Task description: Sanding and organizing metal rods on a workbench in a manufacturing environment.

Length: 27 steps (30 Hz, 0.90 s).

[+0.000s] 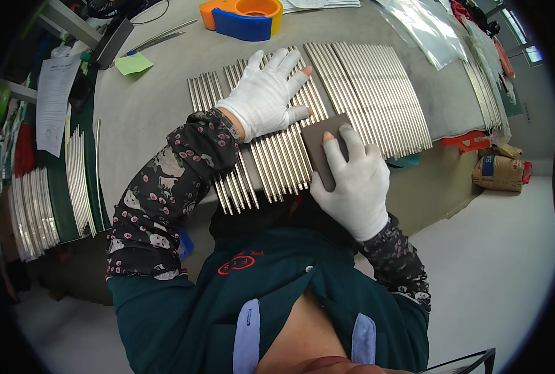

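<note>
Slim shiny metal rods (284,167) lie side by side in groups on the grey table, their near ends reaching its front edge. My left hand (262,93), in a white glove with some bare fingertips, rests flat across the middle rods with its fingers spread. In my right hand (357,187), also gloved, is a flat grey-brown block (318,140). It lies over the rods just right of the middle group, and my fingers cover its right side. To the right of it is a wide, tightly packed group of rods (383,93).
An orange and blue tape dispenser (243,20) stands at the table's far side. A green paper note (133,64) and a pointed metal tool (159,40) lie far left. Clear plastic bags (427,34) sit far right. More rods (78,177) are at the left edge.
</note>
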{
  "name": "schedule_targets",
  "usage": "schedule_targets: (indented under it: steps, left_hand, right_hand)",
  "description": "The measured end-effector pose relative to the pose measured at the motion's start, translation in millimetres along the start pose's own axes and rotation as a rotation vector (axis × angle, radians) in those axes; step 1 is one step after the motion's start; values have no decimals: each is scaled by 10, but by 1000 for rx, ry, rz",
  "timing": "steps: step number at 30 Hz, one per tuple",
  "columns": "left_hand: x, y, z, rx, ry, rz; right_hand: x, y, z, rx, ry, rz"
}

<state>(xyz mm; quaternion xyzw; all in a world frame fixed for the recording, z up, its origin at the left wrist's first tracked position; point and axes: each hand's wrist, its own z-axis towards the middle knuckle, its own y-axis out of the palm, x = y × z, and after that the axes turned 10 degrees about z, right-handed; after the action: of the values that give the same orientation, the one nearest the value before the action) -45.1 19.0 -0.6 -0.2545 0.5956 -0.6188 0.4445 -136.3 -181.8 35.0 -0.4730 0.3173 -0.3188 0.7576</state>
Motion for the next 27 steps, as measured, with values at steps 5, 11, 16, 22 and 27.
schedule_targets:
  steps: [5, 11, 16, 22, 27]
  left_hand:
    - [-18, 25, 5, -3, -14, -18]
    - [-33, 47, -4, -7, 1, -11]
    - [-38, 60, -15, 7, 1, -2]
    - [-94, 46, -169, 27, -13, 2]
    - [-122, 38, -238, 41, -17, -11]
  right_hand:
    - [88, -218, -454, -83, -38, 77]
    - [121, -389, -771, -20, -10, 132]
    - [63, -343, -792, -56, -42, 129]
    - [87, -297, -812, -59, -50, 180]
    - [95, -302, -780, -59, -82, 185]
